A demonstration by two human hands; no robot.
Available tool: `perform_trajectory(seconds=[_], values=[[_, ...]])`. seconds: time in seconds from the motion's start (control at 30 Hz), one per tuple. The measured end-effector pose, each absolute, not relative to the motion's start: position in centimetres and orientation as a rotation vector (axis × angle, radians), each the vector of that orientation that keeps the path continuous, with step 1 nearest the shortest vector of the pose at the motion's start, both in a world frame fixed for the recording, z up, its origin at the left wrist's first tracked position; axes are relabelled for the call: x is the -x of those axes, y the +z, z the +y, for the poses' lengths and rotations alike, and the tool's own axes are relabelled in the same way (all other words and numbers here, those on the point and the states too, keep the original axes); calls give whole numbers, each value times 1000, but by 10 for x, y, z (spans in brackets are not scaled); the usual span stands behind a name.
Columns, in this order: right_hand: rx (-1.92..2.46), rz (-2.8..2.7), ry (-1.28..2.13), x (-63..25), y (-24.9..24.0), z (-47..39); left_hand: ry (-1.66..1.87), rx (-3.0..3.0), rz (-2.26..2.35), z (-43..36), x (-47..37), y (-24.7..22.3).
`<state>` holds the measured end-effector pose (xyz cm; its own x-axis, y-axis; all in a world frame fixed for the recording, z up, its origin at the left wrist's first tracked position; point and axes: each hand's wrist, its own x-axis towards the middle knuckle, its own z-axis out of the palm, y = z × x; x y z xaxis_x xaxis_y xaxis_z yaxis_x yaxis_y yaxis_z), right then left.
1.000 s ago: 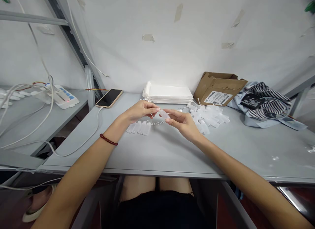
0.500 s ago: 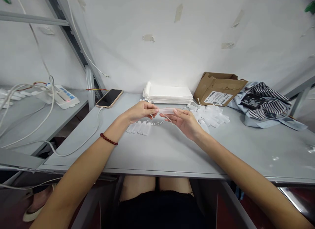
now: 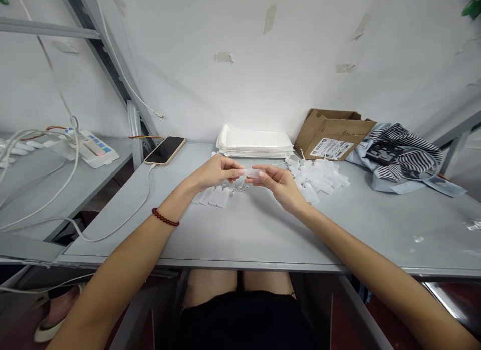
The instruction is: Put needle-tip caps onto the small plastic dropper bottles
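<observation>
Between my two hands, above the grey table, is a small translucent white plastic piece [image 3: 252, 173] with a cord. My left hand [image 3: 220, 171] pinches its left end. The fingers of my right hand [image 3: 280, 186] close on its right end, covering part of it. Under and in front of my left hand, several similar white pieces [image 3: 216, 196] lie in a row, their cords pointing right. A loose pile of the same pieces [image 3: 319, 177] rests just beyond my right hand. What exactly these pieces are, I cannot make out.
Behind my hands stands a stack of white sheets or trays [image 3: 255, 143]. An open cardboard box [image 3: 334, 134] and striped cloth [image 3: 409, 154] are at the back right. A phone [image 3: 165, 150] on a white cable lies left, and a power strip [image 3: 93, 148] sits on the neighbouring table.
My right hand's fingers have shifted from supporting the piece from below to pinching it from the front and top. More of the piece is now covered, and its hanging cord is less visible.
</observation>
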<state>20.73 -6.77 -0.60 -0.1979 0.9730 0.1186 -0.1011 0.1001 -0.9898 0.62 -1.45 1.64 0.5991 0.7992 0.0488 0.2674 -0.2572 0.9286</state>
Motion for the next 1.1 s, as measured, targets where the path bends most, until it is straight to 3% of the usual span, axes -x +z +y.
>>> perform_trajectory(seconds=[0.43,0.87,1.1], values=[[1200,-1430,1385,-215,-2,-59,835,-1923,917,-30,-23,15],[1203,-1809,828,-219,-10,-59,734,-1688,816,-27,-22,14],[1181,-1869,906,-218,-8,-61,811,-1723,857,-30,-22,17]])
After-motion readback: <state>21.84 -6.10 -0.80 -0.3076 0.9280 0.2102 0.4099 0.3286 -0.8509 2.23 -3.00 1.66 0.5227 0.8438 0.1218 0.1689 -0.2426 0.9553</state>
